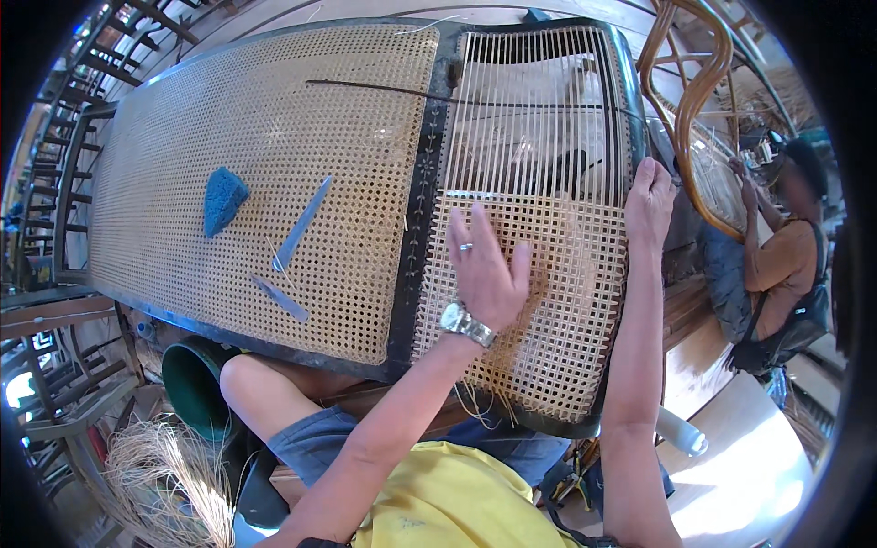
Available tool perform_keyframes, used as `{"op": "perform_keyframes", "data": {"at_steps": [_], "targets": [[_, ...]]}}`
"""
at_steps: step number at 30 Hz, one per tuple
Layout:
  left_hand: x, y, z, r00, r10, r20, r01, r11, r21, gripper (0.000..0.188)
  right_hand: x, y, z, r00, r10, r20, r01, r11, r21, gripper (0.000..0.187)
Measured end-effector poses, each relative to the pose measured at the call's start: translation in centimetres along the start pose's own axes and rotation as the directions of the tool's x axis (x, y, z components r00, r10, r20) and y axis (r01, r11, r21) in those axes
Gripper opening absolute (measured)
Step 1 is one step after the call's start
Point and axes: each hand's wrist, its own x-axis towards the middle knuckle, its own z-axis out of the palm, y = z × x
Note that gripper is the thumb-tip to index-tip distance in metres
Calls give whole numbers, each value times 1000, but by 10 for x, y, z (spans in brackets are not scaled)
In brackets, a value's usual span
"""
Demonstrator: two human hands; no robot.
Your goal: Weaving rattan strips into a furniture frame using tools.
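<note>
A dark wooden frame (426,183) lies before me with two cane panels. The right panel's near part is a woven cane mesh (566,301); at its far part, only lengthwise strands (530,82) are strung, with gaps between them. My left hand (489,274) lies flat over the mesh near its woven edge, fingers extended. My right hand (650,196) is at the frame's right edge, fingers pressed together; what they hold, if anything, is hidden. A thin dark rod (365,87) reaches from the left panel across the divider toward the loose strands.
On the finished left panel (365,183) rest a blue sponge (224,203) and two pointed, bluish translucent pieces (303,224). A green bucket (196,393) and a bundle of loose cane (174,475) are below left. Another person (790,247) works at right beside a curved wooden frame (690,110).
</note>
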Motion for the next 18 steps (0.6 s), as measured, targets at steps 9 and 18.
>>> {"op": "perform_keyframes", "data": {"at_steps": [9,18], "targets": [[24,-49,-3,981,-191,-38,191,982,8,83,-3,-3,-4,1000,10,9,-10,1000,12,60],[22,-44,-7,992,-127,-22,129,983,128,86,-4,-7,-4,999,44,17,-44,999,-2,61]]}}
